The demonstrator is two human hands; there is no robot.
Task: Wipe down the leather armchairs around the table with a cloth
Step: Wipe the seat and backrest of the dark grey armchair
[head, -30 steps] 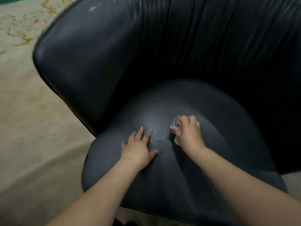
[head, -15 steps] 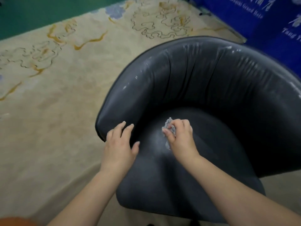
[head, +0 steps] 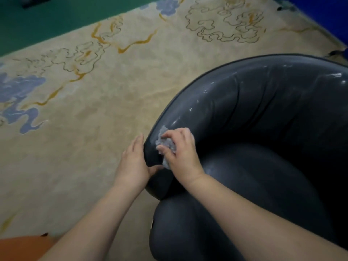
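The right hand [head: 181, 151] pinches the little cloth [head: 164, 142] on the armchair [head: 263, 129] arm. The left hand [head: 134, 162], fingers straight, steadies its outside. The scrunched cloth could slip out or miss spots.

Pretty dim and flat overall, soft indoor light from above. Small white glare streaks along the upper rim of the armchair [head: 263, 95], while down in the seat hollow just murky near-black, detail gone. Carpet [head: 94, 110] evenly lit, pattern lines a bit smeary. Wide-angle bend toward the edges, corners darker. Slight softness on the forearms close to the lens. No hard shadows anywhere.
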